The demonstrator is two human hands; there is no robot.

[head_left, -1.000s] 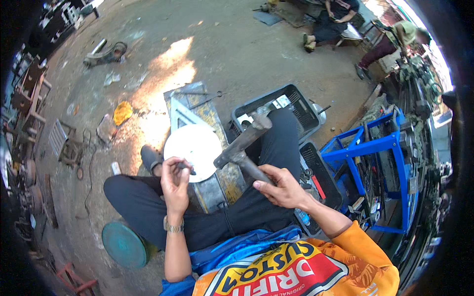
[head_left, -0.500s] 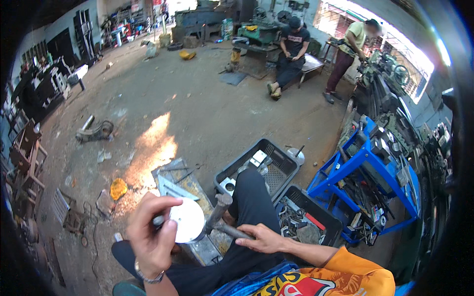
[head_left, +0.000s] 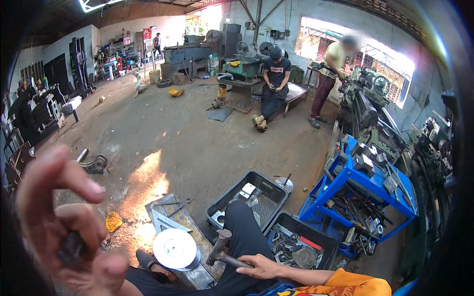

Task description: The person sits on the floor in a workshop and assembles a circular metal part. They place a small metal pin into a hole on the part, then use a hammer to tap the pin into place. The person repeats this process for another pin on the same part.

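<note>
Close to the camera at the left, my left hand (head_left: 66, 227) is raised and blurred. Its lower fingers curl round a short dark metal piece (head_left: 72, 246), while the index finger and thumb stand apart. My right hand (head_left: 259, 267) grips the handle of a hammer (head_left: 221, 248), its worn metal head pointing up above my thigh. Left of the hammer, a shiny round metal disc (head_left: 175, 248) lies on a low worn bench (head_left: 200, 237) between my legs. A metal set square (head_left: 168, 223) rests on the bench beyond the disc.
Two dark crates (head_left: 284, 195) with metal parts stand right of my knee. Beyond them is a blue tool trolley (head_left: 363, 182). One person (head_left: 276, 74) sits at the back; another (head_left: 328, 74) stands at a lathe (head_left: 368, 98). A yellow lump (head_left: 113, 222) lies on the floor.
My left hand has left the disc and risen toward the camera at the left. The disc is uncovered on the bench. My right hand still holds the hammer. The view has tilted up.
</note>
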